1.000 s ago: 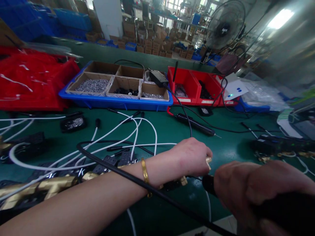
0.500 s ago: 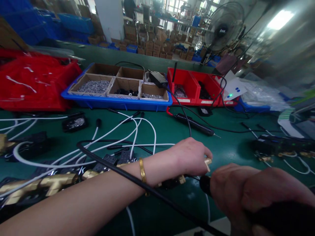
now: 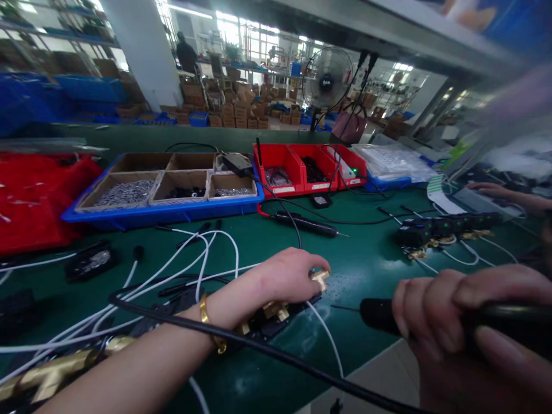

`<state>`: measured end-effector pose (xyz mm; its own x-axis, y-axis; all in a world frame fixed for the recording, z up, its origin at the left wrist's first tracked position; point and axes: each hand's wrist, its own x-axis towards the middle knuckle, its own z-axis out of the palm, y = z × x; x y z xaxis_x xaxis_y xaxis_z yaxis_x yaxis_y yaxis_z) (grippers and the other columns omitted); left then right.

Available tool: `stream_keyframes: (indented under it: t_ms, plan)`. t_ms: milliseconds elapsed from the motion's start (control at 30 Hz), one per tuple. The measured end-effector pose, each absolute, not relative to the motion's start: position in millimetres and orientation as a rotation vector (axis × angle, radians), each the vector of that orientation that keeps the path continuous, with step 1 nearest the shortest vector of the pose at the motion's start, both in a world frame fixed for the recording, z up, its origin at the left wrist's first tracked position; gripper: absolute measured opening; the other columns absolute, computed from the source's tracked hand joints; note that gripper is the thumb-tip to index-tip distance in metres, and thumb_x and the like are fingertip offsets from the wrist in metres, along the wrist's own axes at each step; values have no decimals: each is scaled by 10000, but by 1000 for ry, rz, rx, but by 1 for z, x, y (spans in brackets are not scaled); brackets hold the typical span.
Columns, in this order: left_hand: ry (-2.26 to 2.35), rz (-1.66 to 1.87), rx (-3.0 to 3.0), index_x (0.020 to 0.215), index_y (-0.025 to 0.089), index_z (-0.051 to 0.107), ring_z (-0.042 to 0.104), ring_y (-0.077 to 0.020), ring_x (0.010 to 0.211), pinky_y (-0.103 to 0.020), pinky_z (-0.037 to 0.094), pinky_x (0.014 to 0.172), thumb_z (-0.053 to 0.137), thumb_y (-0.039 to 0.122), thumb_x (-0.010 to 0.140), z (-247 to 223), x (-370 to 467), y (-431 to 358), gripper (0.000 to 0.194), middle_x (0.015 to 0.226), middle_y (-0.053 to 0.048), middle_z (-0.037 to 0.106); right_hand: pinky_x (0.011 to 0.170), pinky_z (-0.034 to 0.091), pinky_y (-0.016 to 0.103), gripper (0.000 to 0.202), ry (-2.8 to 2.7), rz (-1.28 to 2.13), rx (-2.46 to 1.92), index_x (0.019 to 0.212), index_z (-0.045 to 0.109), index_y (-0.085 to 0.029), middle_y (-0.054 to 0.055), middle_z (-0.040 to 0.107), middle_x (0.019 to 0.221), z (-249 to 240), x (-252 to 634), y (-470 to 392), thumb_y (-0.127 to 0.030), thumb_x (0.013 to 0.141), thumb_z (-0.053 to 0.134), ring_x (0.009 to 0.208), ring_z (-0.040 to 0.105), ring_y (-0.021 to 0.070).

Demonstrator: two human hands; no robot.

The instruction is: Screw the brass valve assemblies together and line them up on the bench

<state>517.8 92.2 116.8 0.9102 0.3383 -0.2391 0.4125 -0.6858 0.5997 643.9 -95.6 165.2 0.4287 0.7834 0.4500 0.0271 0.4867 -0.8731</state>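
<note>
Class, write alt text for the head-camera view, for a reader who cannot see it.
The left hand grips a brass fitting over a green workbench; the right hand holds a thin-tipped black tool beside it. Beyond stand a blue tray of small parts and red bins.

Open bench point(image 3: 366, 264) right of lying screwdriver point(image 3: 306, 224), up to black units point(image 3: 414, 232). Left of screwdriver, white cables point(image 3: 236, 253) obstruct; behind, red bins point(image 3: 304, 172); in front, left hand point(image 3: 293, 276), black cord point(image 3: 297, 363).
</note>
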Motion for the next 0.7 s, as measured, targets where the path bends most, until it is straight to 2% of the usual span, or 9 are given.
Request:
stream_keyframes:
  t_ms: [100, 300, 500, 700]
  plan:
    - [573, -116, 2333, 1268, 337, 690, 675, -224, 1025, -321, 488, 891, 649, 385, 861, 117, 518, 90, 411, 1133, -24, 746, 495, 471, 309, 63, -981, 532, -939, 917, 613, -219, -29, 526, 579, 162, 641, -80, -228, 879, 663, 505, 496, 132]
    - [609, -94, 2241, 1236, 344, 720, 644, -157, 809, -271, 462, 792, 694, 382, 840, 115, 519, 91, 399, 944, 9, 737, 489, 457, 310, 95, -970, 538, -938, 917, 613, -229, -34, 524, 575, 159, 641, -68, -237, 868, 694, 487, 488, 128]
    - [640, -93, 2219, 1216, 374, 725, 626, -154, 781, -272, 452, 768, 712, 407, 817, 112, 519, 92, 401, 926, 19, 734, 496, 452, 310, 88, -1014, 583, -937, 914, 612, -215, -32, 531, 584, 157, 642, -61, -206, 872, 689, 499, 491, 123]
    - [622, -93, 2209, 1218, 357, 728, 649, -158, 818, -276, 458, 791, 718, 385, 822, 113, 519, 92, 397, 972, 12, 756, 495, 460, 317, 98, -1015, 596, -948, 917, 615, -219, -35, 543, 580, 154, 642, -59, -218, 869, 700, 493, 501, 127]
